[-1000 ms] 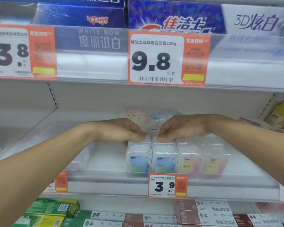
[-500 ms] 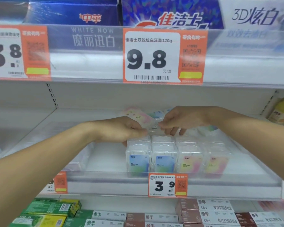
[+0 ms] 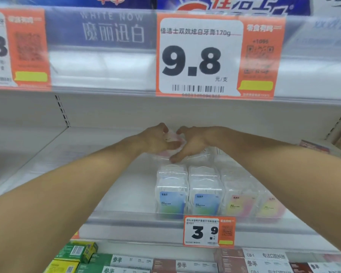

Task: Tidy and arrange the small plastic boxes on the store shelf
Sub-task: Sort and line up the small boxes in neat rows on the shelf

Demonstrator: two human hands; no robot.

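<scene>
Nearest the camera, below the 3.9 price tag [image 3: 209,231], green [image 3: 77,253] and brown toothpaste cartons [image 3: 185,266] lie on the lower shelf. The tag is clipped to the clear front rail [image 3: 136,215] of the middle shelf. Directly behind and above the tag stands a front row of four small clear plastic boxes: two with blue labels [image 3: 172,201] [image 3: 206,202] left of the tag's right edge, two with pink-yellow labels [image 3: 239,205] [image 3: 270,206] to the right of it. More clear boxes line up behind them.

Farther back than this row, both forearms reach in over the shelf. The left hand [image 3: 156,139] and right hand [image 3: 195,142] meet above the tag's line, fingers curled round a pinkish plastic box [image 3: 174,136] held between them, raised above the rows. The right hand's lower fingers stretch down towards the box tops behind the blue pair; whether they touch them is unclear.

Far above the tag, the upper rail carries the 9.8 price label [image 3: 197,56], with toothpaste boxes [image 3: 234,5] behind it.
</scene>
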